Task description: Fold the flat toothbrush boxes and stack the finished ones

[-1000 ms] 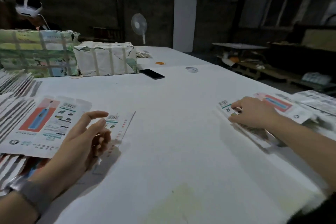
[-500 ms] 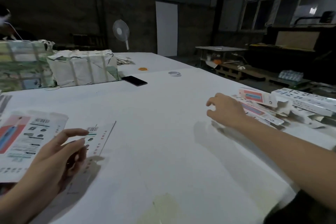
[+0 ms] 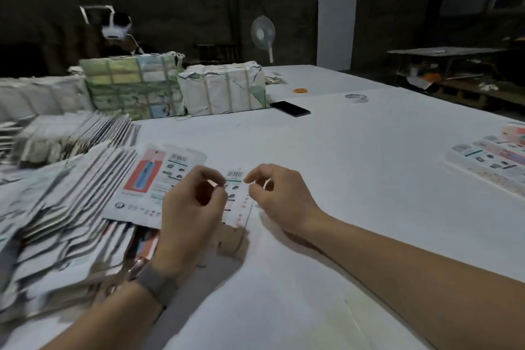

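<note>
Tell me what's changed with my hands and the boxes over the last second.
The right hand left the finished boxes at the table's right edge and came across to the narrow flat box in front of you. The left hand, which was resting on that box with loose fingers, now has its fingers curled at the box's top edge. The wide flat box beside it and the phone stayed put.

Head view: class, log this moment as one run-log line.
left hand: on flat box | right hand: at its right edge | finished boxes: far right | fold: not yet
</note>
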Motion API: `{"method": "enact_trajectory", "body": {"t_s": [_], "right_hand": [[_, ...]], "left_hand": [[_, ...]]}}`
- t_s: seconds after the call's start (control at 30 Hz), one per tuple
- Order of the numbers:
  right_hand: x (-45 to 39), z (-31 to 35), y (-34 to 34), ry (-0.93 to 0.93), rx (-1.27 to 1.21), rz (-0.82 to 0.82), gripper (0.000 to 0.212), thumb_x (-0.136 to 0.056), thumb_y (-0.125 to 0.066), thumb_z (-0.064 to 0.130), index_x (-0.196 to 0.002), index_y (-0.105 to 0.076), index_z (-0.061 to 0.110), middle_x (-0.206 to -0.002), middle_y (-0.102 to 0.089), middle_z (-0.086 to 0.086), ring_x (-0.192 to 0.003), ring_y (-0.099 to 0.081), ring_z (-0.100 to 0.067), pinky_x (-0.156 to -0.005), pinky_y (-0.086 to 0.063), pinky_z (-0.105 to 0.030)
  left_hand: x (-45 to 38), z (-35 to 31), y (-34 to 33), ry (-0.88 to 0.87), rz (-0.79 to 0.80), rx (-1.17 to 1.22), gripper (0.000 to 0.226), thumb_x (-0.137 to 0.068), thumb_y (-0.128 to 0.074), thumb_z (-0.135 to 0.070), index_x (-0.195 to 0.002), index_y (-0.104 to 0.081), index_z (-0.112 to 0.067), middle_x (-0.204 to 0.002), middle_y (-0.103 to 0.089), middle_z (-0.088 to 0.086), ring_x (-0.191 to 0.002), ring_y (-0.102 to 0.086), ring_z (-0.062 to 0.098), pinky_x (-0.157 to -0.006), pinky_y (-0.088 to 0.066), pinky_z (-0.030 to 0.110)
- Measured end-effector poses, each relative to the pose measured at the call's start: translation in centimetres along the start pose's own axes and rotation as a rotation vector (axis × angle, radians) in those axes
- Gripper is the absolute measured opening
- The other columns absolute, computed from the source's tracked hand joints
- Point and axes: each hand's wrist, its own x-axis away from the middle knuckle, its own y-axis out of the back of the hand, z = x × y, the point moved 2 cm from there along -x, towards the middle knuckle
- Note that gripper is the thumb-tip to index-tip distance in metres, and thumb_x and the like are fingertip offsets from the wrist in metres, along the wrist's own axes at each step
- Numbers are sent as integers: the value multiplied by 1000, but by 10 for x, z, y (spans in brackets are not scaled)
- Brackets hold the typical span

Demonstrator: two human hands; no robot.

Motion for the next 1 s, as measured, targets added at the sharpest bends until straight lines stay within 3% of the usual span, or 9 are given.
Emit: {"method": "enact_trajectory", "body": {"t_s": [0.07, 0.17, 0.23, 0.37, 0.5, 0.6, 0.73, 0.9, 1.0], "right_hand": [[0, -5, -3, 1, -32, -15, 15, -86, -65, 17, -89, -71, 31, -75, -65, 13, -65, -54, -2, -72, -46, -22], [-1, -12, 1, -41, -134, -59, 18, -86, -64, 13, -79, -71, 28, -66, -65, 12, -57, -55, 0, -61, -43, -16], [-1, -13, 2, -60, -196, -73, 22, -87, -62, 11, -75, -70, 28, -60, -63, 14, -55, -56, 1, -57, -42, -12], [-2, -12, 2, -50, -249, -108, 25, -86, -62, 8, -73, -69, 28, -58, -61, 15, -54, -55, 1, -55, -40, -9], [-5, -20, 4, -114, -377, -187, 27, -86, -60, 5, -75, -70, 28, -58, -61, 21, -61, -54, 0, -62, -43, -16], [-6, -23, 2, -165, -500, -252, 20, -82, -60, 12, -79, -70, 30, -60, -59, 19, -64, -52, -8, -64, -42, -29], [-6, -23, 4, -161, -560, -275, 20, -71, -57, 27, -88, -67, 32, -66, -58, 21, -56, -46, -4, -59, -37, -28], [-7, -24, 3, -148, -585, -255, 26, -92, -66, 24, -114, -61, 37, -78, -58, 18, -69, -55, -9, -60, -41, -25], [-3, -16, -2, -152, -699, -100, 27, -100, -57, 23, -127, -61, 24, -74, -67, 9, -58, -58, -8, -45, -41, -19]], "left_hand": [[3, 1, -3, -114, 117, -402, 16, -86, -67, -29, -100, -60, -32, -84, -65, -11, -83, -60, 12, -66, -47, 33], [5, 11, -11, -7, 384, -792, 64, -83, -53, -69, -135, -46, -33, -127, -59, -8, -118, -51, 21, -94, -40, 40], [6, 10, -14, 17, 421, -866, 75, -81, -46, -79, -141, -40, -33, -135, -57, -7, -121, -52, 21, -95, -38, 39], [1, 2, -8, -5, 388, -734, 56, -85, -58, -67, -133, -47, -38, -121, -64, -10, -104, -59, 15, -78, -46, 33], [1, -4, -7, -56, 353, -650, 42, -85, -67, -56, -122, -55, -40, -117, -60, -18, -99, -57, 8, -79, -48, 26], [-2, 1, -7, 45, 359, -439, 49, -71, -86, -43, -111, -59, -44, -119, -45, -18, -94, -50, -7, -73, -33, 2], [-10, 9, 3, 191, 285, -259, 70, -58, -96, -29, -110, -53, -47, -118, -46, -12, -99, -55, 6, -63, -41, -2], [-16, 4, 8, 432, 163, 414, 58, -80, -82, -6, -126, -52, -26, -104, -77, 5, -83, -77, 21, -61, -60, 31], [-8, 1, 2, 486, 307, 572, 37, -88, -71, -3, -120, -57, -16, -107, -77, 12, -89, -77, 32, -64, -61, 34]]}}
